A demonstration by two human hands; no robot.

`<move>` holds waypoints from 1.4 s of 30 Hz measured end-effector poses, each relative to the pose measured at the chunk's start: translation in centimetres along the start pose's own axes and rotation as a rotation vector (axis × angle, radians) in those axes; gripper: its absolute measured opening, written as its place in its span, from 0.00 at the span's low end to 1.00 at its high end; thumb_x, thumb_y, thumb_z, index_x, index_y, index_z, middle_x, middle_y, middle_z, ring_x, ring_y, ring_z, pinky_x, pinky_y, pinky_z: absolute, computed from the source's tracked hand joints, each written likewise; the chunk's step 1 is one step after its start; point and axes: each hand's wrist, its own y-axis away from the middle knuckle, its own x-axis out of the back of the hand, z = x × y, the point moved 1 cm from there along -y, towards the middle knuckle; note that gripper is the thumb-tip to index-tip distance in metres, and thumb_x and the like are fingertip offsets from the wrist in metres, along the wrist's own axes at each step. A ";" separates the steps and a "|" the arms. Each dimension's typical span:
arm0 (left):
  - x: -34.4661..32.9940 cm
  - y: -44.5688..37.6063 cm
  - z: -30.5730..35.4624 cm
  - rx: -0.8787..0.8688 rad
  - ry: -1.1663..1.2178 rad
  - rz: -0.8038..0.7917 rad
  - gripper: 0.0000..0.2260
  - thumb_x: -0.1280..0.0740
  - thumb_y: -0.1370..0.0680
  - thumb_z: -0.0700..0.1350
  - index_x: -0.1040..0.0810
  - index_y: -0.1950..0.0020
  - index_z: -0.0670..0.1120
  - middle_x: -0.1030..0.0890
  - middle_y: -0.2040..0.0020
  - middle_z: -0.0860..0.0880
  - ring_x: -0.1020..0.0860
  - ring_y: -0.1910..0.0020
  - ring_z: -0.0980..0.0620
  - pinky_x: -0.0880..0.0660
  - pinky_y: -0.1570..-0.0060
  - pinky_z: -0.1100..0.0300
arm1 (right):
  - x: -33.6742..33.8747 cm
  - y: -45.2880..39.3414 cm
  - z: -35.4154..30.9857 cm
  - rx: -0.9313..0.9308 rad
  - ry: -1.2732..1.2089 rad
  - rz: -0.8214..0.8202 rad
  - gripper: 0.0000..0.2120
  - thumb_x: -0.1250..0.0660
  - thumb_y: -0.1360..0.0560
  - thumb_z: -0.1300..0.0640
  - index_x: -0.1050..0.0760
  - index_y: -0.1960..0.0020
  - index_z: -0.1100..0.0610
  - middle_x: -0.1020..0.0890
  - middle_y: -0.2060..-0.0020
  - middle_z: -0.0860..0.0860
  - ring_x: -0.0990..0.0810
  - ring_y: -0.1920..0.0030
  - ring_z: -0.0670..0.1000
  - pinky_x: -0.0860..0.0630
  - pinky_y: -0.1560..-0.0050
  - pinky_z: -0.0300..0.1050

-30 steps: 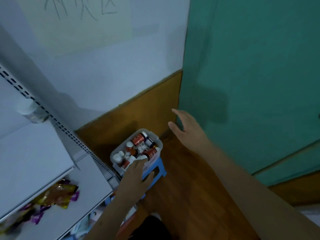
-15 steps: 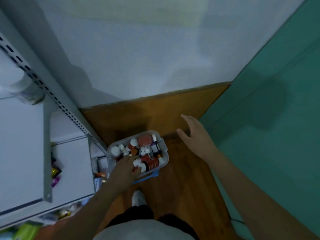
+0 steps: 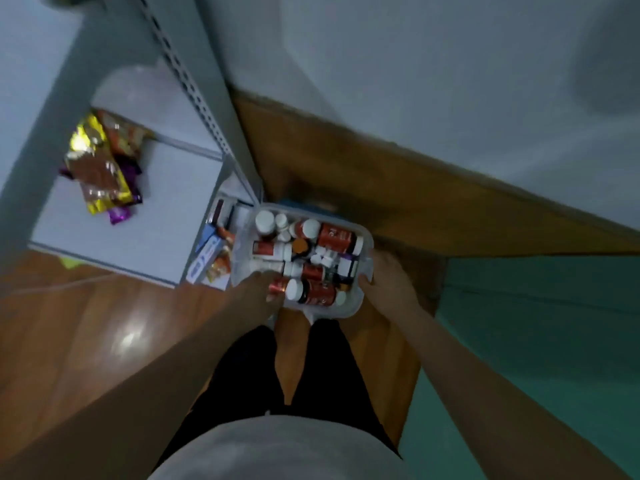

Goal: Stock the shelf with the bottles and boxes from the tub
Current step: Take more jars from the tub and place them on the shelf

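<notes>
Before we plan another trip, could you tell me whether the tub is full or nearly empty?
Full: the tub is crowded with bottles lying across one another.

Dim, bluish, motion-blurred view with wide-angle bending at the edges and a glare patch on the wood floor (image 3: 128, 337).

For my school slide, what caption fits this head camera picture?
Both hands, left and right, grip a tub of bottles beside a shelf.
</notes>
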 end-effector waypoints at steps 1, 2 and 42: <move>-0.4 -0.4 0.3 0.048 0.071 -0.003 0.18 0.31 0.24 0.51 0.25 0.35 0.50 0.22 0.39 0.46 0.23 0.41 0.45 0.26 0.42 0.52 | -0.6 -1.5 0.2 0.029 0.071 -0.012 0.24 0.36 0.22 0.51 0.34 0.29 0.56 0.25 0.37 0.56 0.25 0.40 0.56 0.25 0.41 0.52; -0.9 -0.9 0.7 0.062 0.098 0.010 0.20 0.31 0.24 0.52 0.25 0.33 0.48 0.22 0.39 0.44 0.23 0.41 0.43 0.26 0.41 0.51 | -1.0 -2.7 0.3 0.060 0.150 -0.020 0.26 0.35 0.22 0.53 0.36 0.27 0.58 0.27 0.34 0.57 0.26 0.37 0.57 0.26 0.40 0.50; -3.5 28.2 -3.3 0.310 0.722 0.810 0.30 0.20 0.34 0.53 0.28 0.36 0.54 0.23 0.43 0.57 0.24 0.48 0.60 0.28 0.57 0.71 | -1.5 11.4 -14.0 0.574 -0.272 -0.090 0.28 0.24 0.29 0.52 0.32 0.33 0.49 0.26 0.40 0.49 0.26 0.45 0.46 0.29 0.55 0.33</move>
